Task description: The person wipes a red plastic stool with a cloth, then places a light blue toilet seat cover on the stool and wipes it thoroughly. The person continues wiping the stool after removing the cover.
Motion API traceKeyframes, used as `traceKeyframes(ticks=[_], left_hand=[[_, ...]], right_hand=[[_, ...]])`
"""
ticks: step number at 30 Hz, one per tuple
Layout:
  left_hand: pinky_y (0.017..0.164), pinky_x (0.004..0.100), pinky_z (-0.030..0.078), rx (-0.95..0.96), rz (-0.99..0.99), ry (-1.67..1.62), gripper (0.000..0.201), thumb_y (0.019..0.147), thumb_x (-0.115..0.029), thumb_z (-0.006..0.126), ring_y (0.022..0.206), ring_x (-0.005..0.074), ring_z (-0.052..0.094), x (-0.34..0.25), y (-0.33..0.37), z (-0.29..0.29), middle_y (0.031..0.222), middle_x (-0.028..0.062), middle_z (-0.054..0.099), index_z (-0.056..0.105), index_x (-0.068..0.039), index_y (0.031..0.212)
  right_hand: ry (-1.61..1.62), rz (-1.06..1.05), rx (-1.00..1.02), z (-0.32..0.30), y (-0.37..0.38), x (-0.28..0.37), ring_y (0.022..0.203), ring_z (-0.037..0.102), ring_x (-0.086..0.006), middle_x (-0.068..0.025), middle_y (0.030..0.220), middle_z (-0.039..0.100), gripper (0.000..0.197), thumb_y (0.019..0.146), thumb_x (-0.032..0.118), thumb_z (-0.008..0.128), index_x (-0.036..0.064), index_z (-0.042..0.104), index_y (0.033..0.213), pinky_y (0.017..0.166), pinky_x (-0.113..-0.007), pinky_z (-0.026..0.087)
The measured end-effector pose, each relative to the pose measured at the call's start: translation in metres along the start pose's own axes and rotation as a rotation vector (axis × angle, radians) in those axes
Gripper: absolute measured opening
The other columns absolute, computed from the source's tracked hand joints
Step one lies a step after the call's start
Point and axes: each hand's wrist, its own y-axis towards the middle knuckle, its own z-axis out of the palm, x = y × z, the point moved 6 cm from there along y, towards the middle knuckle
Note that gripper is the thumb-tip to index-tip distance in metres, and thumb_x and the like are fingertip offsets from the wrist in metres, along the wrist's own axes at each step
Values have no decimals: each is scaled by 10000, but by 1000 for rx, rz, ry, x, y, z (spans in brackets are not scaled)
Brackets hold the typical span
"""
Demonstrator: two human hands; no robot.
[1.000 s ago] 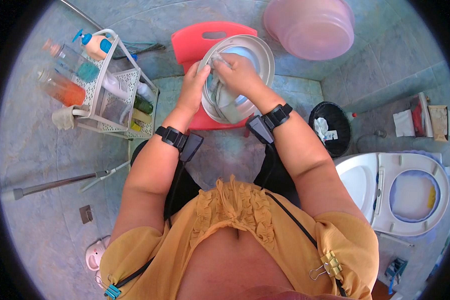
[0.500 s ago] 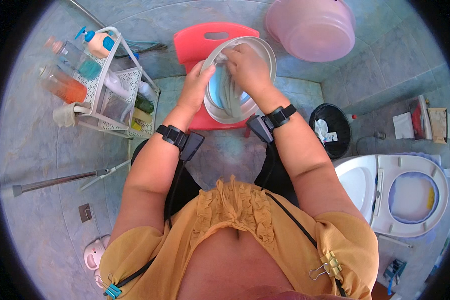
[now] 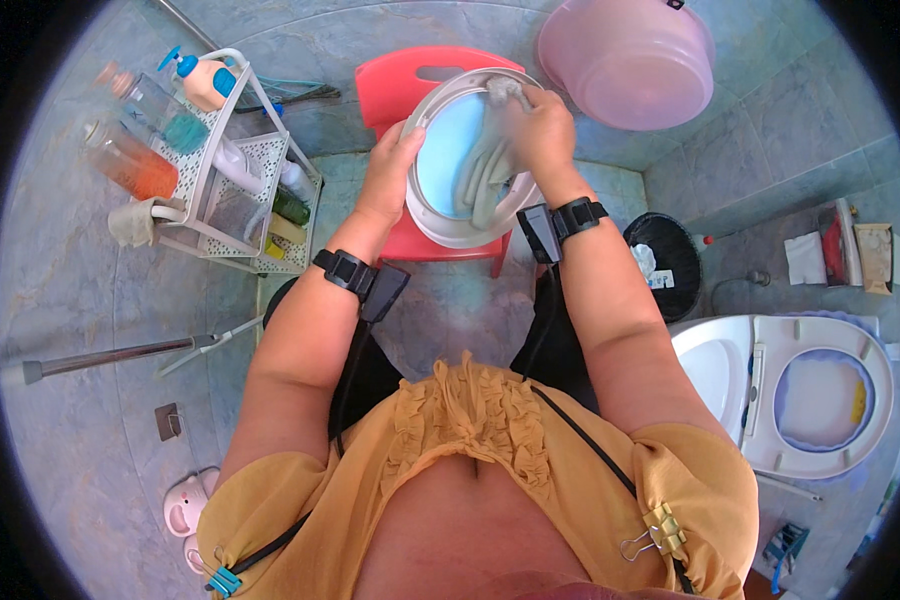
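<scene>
From where I stand, the person's left hand [image 3: 390,165] is gripping the near-left rim of a round basin [image 3: 448,230], pale with a light-blue middle, over a red plastic chair [image 3: 388,88]; I can't tell whether it touches the seat. The right hand [image 3: 545,130], blurred, is closed on the upper end of a grey cloth [image 3: 482,180] that trails down inside the basin, and hides part of the far-right rim. A pink tub [image 3: 630,60] stands just beyond. To the left, a white rack [image 3: 260,160] carries a pump bottle [image 3: 207,85] and a bottle of orange liquid [image 3: 135,160], whose lettering is too small to make out. A black bin [image 3: 685,245] and white toilet [image 3: 708,375] are to the right. Grey-blue tiles line the bathroom walls [image 3: 70,290].
</scene>
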Motion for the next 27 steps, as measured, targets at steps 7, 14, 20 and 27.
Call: traceKeyframes(ticks=[7, 14, 20, 27], left_hand=[[982, 312, 462, 10, 14, 165, 470, 975, -291, 661, 1101, 150, 600, 2, -3, 2, 1204, 85, 666, 608, 22, 1321], [943, 307, 466, 1, -24, 163, 446, 985, -313, 637, 1054, 131, 592, 9, 1, -3, 1154, 59, 663, 624, 17, 1285], [940, 300, 461, -1, -9, 82, 451, 993, -318, 623, 1045, 126, 587, 3, -1, 0, 1156, 55, 656, 615, 18, 1294], [939, 299, 473, -15, 14, 340, 451, 971, -304, 662, 1056, 125, 596, 1, -3, 8, 1156, 48, 672, 611, -5, 1305]], right_hand=[[89, -38, 101, 15, -1, 5, 997, 669, -397, -202, 1048, 708, 289, 842, 211, 667, 84, 754, 1087, 875, -476, 535], [133, -163, 158, 27, -6, 20, 1056, 655, -383, -195, 1083, 716, 294, 864, 195, 606, 75, 752, 1090, 934, -446, 513], [233, -141, 86, 20, -9, 26, 1000, 691, -359, -187, 1051, 733, 282, 869, 191, 638, 44, 746, 1084, 900, -422, 528], [334, 42, 82, 28, -17, 30, 923, 716, -352, -200, 993, 739, 262, 854, 181, 692, 27, 751, 1057, 833, -417, 549]])
